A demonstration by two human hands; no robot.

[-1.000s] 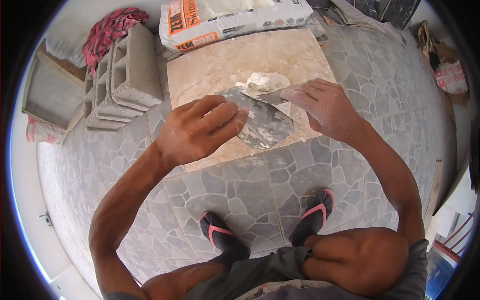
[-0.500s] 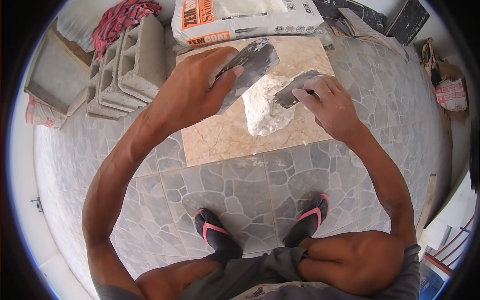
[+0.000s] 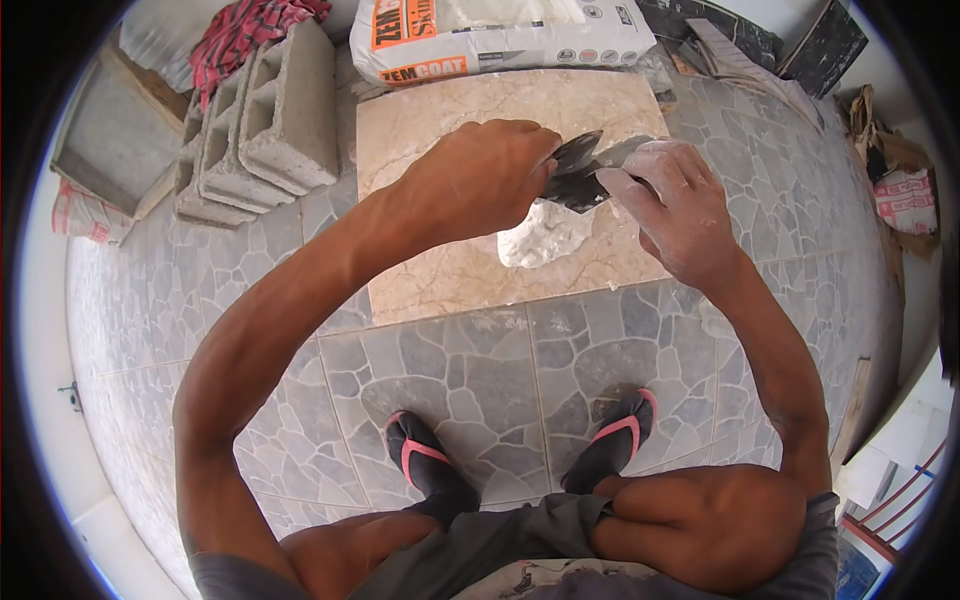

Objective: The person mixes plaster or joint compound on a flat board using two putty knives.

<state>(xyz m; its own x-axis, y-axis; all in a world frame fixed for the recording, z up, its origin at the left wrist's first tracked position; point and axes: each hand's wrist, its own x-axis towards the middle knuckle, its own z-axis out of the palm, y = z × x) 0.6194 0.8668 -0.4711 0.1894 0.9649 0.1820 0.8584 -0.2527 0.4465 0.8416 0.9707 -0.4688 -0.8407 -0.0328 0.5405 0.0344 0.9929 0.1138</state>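
My left hand [image 3: 490, 180] is closed around a broad putty knife [image 3: 576, 152], its dark blade tilted nearly edge-on. From the other side, my right hand [image 3: 685, 210], dusted with white, grips a smaller dark putty knife [image 3: 582, 192]. The two blades meet or overlap; exactly where they touch is hard to make out. Beneath them a mound of white putty [image 3: 545, 240] sits on a beige marbled tile [image 3: 430, 280], partly covered by my left hand and the blades.
Behind the tile lies an open white bag [image 3: 510, 55] of skim coat. Hollow concrete blocks [image 3: 290, 110] stand at left, with a red striped cloth [image 3: 240, 40] above them. Dark boards [image 3: 825, 45] lean at far right. My slippered feet [image 3: 420, 450] rest on the stone-patterned floor.
My left hand has swung right and slightly down, turning its putty knife from a broad face to a thin edge. It now meets the right-hand knife, which has shifted slightly.
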